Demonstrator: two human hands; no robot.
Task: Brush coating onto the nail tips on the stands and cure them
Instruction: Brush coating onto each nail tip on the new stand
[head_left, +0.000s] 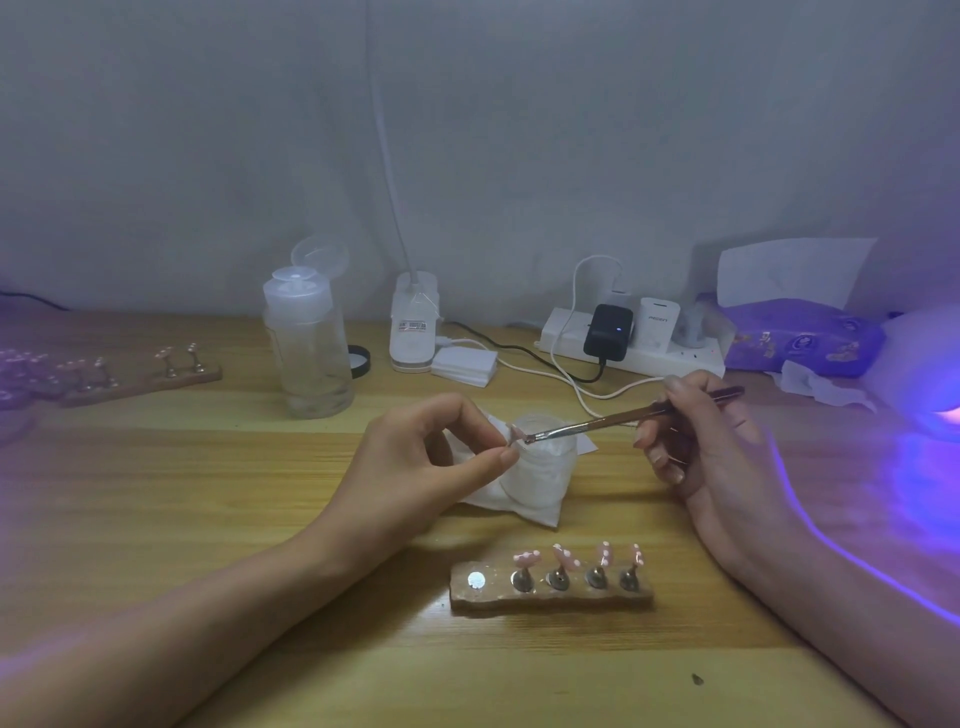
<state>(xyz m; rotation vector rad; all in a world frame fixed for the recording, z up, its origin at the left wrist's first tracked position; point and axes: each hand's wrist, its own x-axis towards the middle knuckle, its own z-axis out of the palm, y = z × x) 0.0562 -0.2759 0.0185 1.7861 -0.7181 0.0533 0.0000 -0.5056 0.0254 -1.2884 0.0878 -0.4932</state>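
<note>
Here right hand (696, 441) angles brush (597, 422) toward tip (516, 433)

A plain grey-white wall (519, 130) fills the upper half, dim and unevenly lit. Below it runs a light wooden counter (182, 493) with a lengthwise grain. Violet light from a lamp (932, 364) at the right edge washes over the counter's right side, and a fainter violet tint shows at the far left. Along the wall stand a clear bottle (309, 343) with its flip cap open, a white base (413, 332) with a thin stalk rising out of view, and a white power strip (670, 358) holding a black adapter (608, 332). A purple tissue pack (800, 338) lies beside the strip.
</note>
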